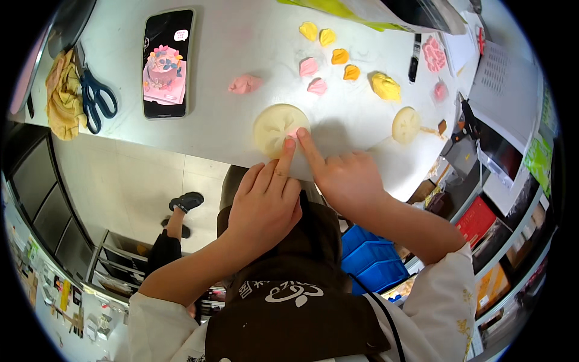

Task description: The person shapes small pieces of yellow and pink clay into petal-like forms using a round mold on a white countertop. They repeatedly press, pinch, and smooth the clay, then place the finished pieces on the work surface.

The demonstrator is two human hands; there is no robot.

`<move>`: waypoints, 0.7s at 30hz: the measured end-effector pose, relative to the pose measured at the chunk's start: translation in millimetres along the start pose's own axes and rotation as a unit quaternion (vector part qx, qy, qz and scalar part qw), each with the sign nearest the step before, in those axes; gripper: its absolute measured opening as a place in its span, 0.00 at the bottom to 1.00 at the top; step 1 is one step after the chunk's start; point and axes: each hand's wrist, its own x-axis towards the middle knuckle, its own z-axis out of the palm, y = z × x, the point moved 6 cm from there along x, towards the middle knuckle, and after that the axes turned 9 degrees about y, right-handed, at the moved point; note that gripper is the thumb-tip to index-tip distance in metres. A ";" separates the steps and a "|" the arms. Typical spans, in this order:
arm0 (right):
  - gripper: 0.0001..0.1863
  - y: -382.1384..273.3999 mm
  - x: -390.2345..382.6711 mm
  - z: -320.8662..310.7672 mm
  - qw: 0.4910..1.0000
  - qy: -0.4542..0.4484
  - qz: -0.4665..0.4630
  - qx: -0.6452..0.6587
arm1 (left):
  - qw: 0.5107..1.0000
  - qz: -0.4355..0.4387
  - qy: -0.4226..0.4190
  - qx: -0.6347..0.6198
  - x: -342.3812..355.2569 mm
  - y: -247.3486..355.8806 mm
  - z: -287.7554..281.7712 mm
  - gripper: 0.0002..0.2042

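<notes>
A round cream-coloured mould [263, 125] with petal-shaped hollows lies near the table's front edge. In one hollow at its right side sits a small bit of pink paste [293, 133]. My left hand [268, 196] reaches up from below, index fingertip on the pink bit and the other fingers loosely apart. From the right, my right hand [348, 178] touches the same bit with its outstretched index finger; its other fingers are curled under. Neither hand grips anything. A pink lump of paste [244, 84] rests behind the mould, with pink petals [309, 66] and yellow petals [327, 37] farther right.
A phone [166, 63] displaying a pink cake lies at the left, beside blue-handled scissors [95, 99] and a yellow cloth [64, 96]. A yellow lump [386, 87], a second mould [406, 125], a black marker [414, 58] and a glue gun [469, 120] are at right.
</notes>
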 end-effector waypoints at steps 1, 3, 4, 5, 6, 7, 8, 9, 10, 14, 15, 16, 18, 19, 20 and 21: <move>0.44 -6.3 4.9 0.7 1.000 -0.023 0.001 -0.015 | 1.000 0.002 0.000 -0.003 -1.1 0.3 -3.0 0.12; 0.47 -7.7 10.9 -1.0 0.999 -0.034 0.005 -0.034 | 1.000 0.010 0.007 -0.008 2.2 -0.2 -8.7 0.12; 0.47 -6.7 9.9 1.4 0.999 -0.027 0.007 -0.035 | 1.000 0.014 0.003 -0.004 3.3 -1.2 -8.8 0.12; 0.47 -6.6 9.5 2.8 0.999 -0.017 0.008 -0.035 | 1.000 0.017 -0.001 0.002 3.4 -4.1 -7.3 0.12; 0.47 -5.0 8.0 -1.8 1.000 0.007 0.012 -0.020 | 1.000 0.020 -0.006 0.007 3.9 -6.8 -7.4 0.12; 0.47 -2.0 4.9 -7.6 0.999 0.032 0.016 -0.006 | 1.000 0.023 0.003 -0.001 5.3 -8.5 -12.1 0.12; 0.47 -3.1 2.5 -10.8 0.998 0.053 0.021 0.013 | 1.000 0.024 0.008 -0.012 4.0 -9.5 -15.4 0.11; 0.47 -6.8 2.0 -12.3 0.998 0.048 0.031 0.023 | 0.999 0.025 0.012 -0.023 2.8 -10.5 -18.6 0.11; 0.46 -11.3 3.1 -16.8 0.998 0.044 0.040 0.033 | 0.999 0.023 0.008 -0.030 0.7 -13.6 -21.5 0.11; 0.48 -10.6 -6.4 9.1 0.994 -0.047 0.100 0.022 | 0.998 0.026 -0.016 -0.052 -8.6 -20.6 -27.1 0.11; 0.49 -6.7 -6.1 11.4 0.990 -0.064 0.122 0.022 | 0.998 0.027 -0.024 -0.052 -10.4 -21.4 -27.3 0.10; 0.49 -1.9 -4.3 11.5 0.986 -0.082 0.143 0.022 | 0.998 0.032 -0.022 -0.053 -9.6 -22.1 -27.2 0.10; 0.50 1.1 -3.4 9.8 0.982 -0.088 0.166 0.033 | 0.997 0.045 -0.014 -0.055 -5.4 -21.6 -29.0 0.10; 0.50 0.7 -5.3 12.7 0.982 -0.076 0.167 0.046 | 0.997 0.048 -0.021 -0.061 -4.1 -20.0 -28.2 0.10; 0.50 2.2 -7.2 13.1 0.982 -0.064 0.167 0.055 | 0.996 0.053 -0.023 -0.068 -0.2 -17.2 -27.1 0.10; 0.49 3.0 -10.2 13.5 0.983 -0.049 0.164 0.068 | 0.995 0.057 -0.026 -0.076 3.5 -14.3 -25.4 0.10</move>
